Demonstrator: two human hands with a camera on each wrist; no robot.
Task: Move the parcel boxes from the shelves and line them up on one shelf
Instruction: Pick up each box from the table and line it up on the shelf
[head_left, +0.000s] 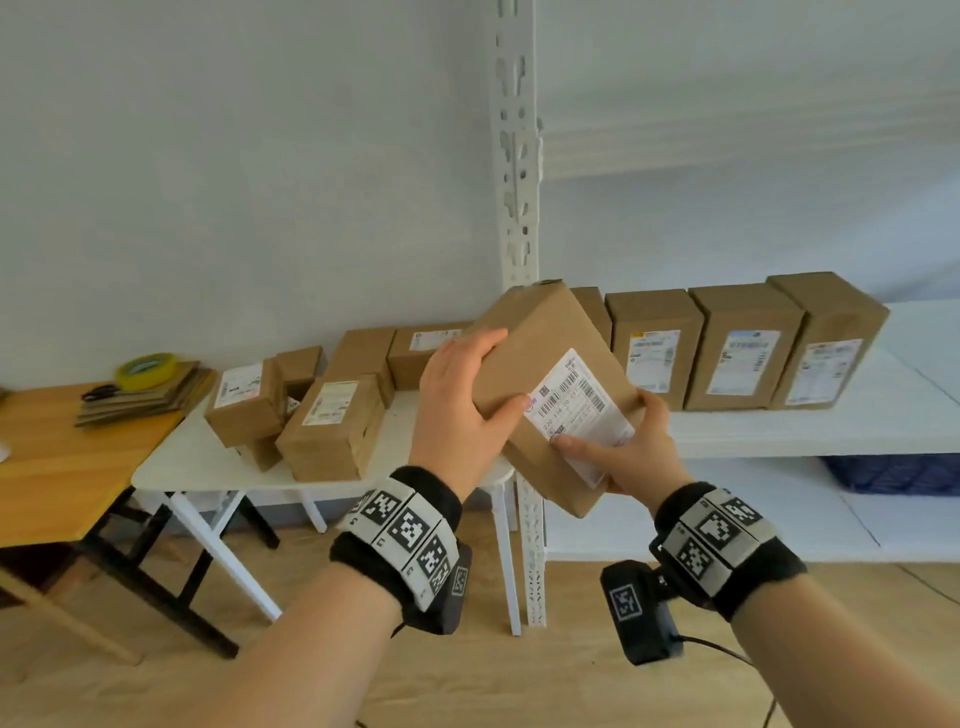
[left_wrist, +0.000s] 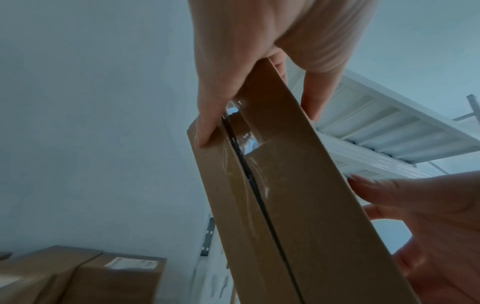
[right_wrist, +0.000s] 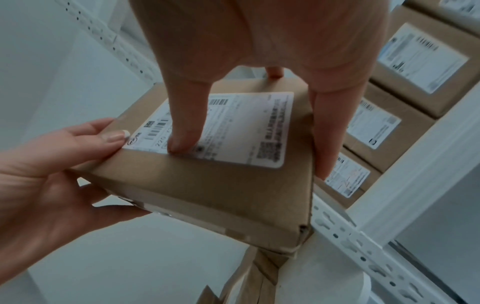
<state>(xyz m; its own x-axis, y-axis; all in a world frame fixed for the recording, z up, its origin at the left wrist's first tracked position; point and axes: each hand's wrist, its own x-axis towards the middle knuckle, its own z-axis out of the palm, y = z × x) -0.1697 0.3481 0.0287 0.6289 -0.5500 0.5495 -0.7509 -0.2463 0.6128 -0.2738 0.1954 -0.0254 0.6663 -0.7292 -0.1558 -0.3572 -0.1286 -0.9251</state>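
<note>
A: Why both hands on it?

B: The left hand (head_left: 464, 400) clasps the top edge of the brown cardboard parcel box with a white label (head_left: 545, 384), and the right hand (head_left: 621, 452) pinches its lower corner, thumb on the label. Held tilted in the air, probably so it can be turned upright.

A: Headed where?

B: At two o'clock, the row of upright brown boxes (head_left: 743, 348) on the white shelf (head_left: 779, 431). The white slotted post (head_left: 519, 156) at twelve stands close. At ten, loose boxes (head_left: 332, 426) sit on a white table (head_left: 171, 467).
</note>
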